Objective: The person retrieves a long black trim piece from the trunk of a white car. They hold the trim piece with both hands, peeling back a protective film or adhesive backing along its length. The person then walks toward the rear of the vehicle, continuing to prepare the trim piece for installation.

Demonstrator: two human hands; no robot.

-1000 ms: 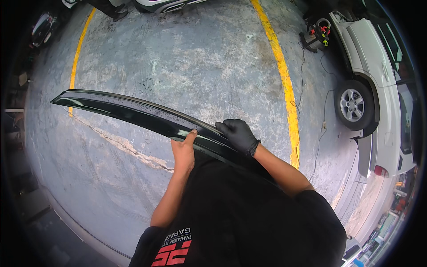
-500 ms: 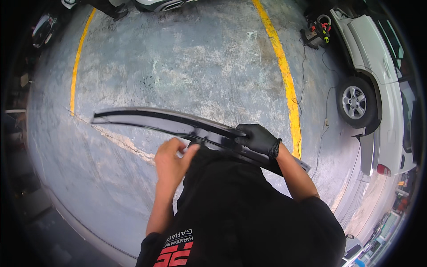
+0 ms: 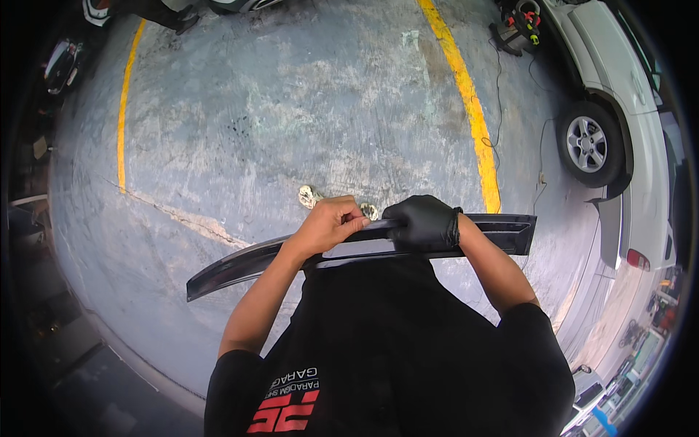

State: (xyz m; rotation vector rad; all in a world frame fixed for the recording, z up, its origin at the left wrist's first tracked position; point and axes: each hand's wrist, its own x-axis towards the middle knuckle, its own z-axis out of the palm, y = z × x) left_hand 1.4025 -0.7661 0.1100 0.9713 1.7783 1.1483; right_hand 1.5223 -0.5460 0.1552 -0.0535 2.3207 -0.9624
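Note:
A long, curved, glossy dark window visor [image 3: 364,246] lies crosswise in front of my body, its left end bending down toward me. My right hand [image 3: 422,222], in a black glove, is closed around it just right of the middle, fingers over the far edge. Bare, my left hand [image 3: 331,226] reaches over the visor; thumb and fingers are pinched together at its far edge, close beside the glove. Anything thin between those fingertips is too small to make out. Beyond the hands, my light patterned shoes [image 3: 309,195] show in part.
Worn grey floor carries yellow lines [image 3: 466,95] on both sides. To the right stands a white vehicle [image 3: 619,80] with a silver wheel [image 3: 586,143]. A vacuum-like machine [image 3: 518,33] and a cable [image 3: 498,109] are near it. Another person's dark-clad leg [image 3: 156,11] shows at the far left.
The visor has turned from a slant to nearly level, its left end lower and right end higher. My left hand has moved up and right from below the visor to its far edge.

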